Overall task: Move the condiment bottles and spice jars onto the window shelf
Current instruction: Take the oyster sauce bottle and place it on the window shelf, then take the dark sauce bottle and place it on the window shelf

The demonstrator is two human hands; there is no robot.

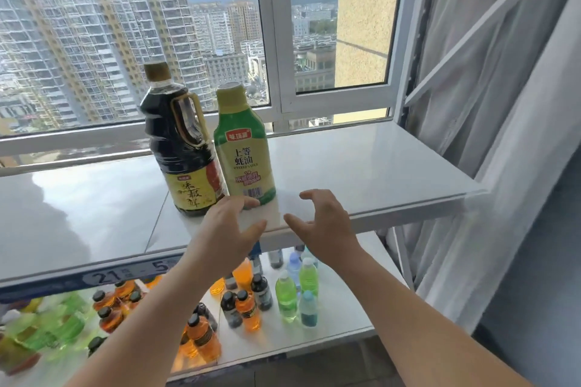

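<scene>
A dark soy sauce bottle (pixel 180 148) with a handle and a gold cap stands upright on the white window shelf (pixel 361 166). Touching its right side is a yellow-green oyster sauce bottle (pixel 243 154), also upright. My left hand (pixel 231 226) hovers at the shelf's front edge just below the oyster sauce bottle, fingers spread and holding nothing; its fingertips lie close to the bottle's base. My right hand (pixel 320 223) hovers beside it, to the right, fingers loosely curved and empty.
A lower shelf (pixel 352 308) under the window shelf carries several small drink bottles, orange (pixel 246 311), green (pixel 286 295) and dark ones. The window frame (pixel 273 41) stands behind the bottles. A grey curtain (pixel 503 135) hangs at the right.
</scene>
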